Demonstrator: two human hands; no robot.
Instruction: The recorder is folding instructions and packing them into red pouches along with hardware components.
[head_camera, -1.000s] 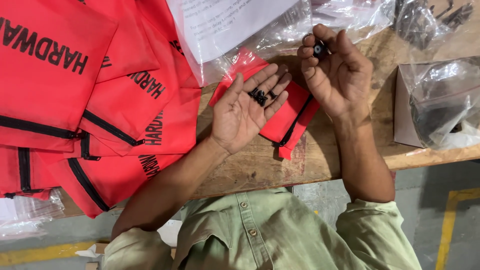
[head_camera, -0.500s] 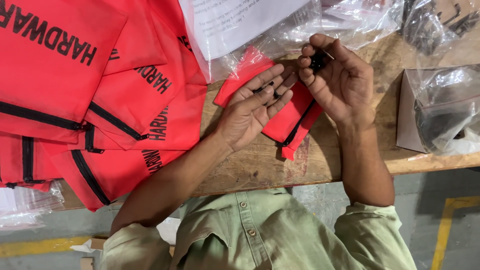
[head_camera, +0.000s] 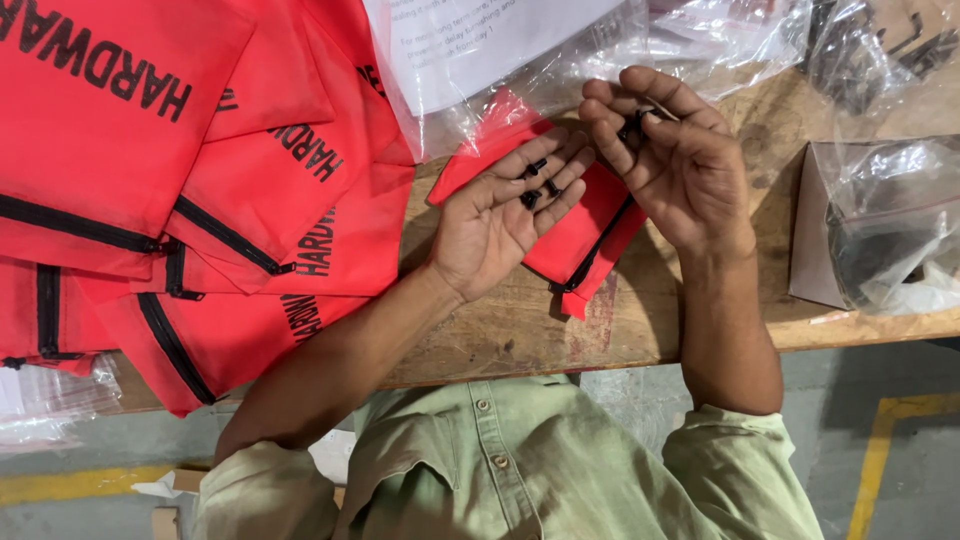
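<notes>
Far out from your grip, the stack of red zip pouches (head_camera: 150, 170) covers the bench end: flat fabric, black zippers, black lettering, overlapping each other, contents not visible. Closer in, your left hand (head_camera: 505, 210) lies palm up, fingers loosely spread, not closed; a few small black screws (head_camera: 535, 185) sit loose on the palm and finger bases, short, dark, matte, touching skin only. Under that hand and just below your grip is a single red pouch (head_camera: 585, 235), same fabric, black zipper along its edge, lying flat on the wooden bench (head_camera: 500, 330); can't tell if anything is inside it. Above both hands, a clear plastic bag (head_camera: 520, 70) holds a white printed sheet. Your right hand (head_camera: 675, 160) is raised just beside the left fingertips, fingers curled in, thumb and forefinger pinched on one black screw (head_camera: 632, 125); the rest of the hand is half open, palm showing. Beyond the grip, up top, more clear bags (head_camera: 860, 50) hold dark metal parts, too blurred to name. Further out, an open cardboard box (head_camera: 815, 230) is lined with a clear bag holding dark small pieces, kind not readable.
</notes>
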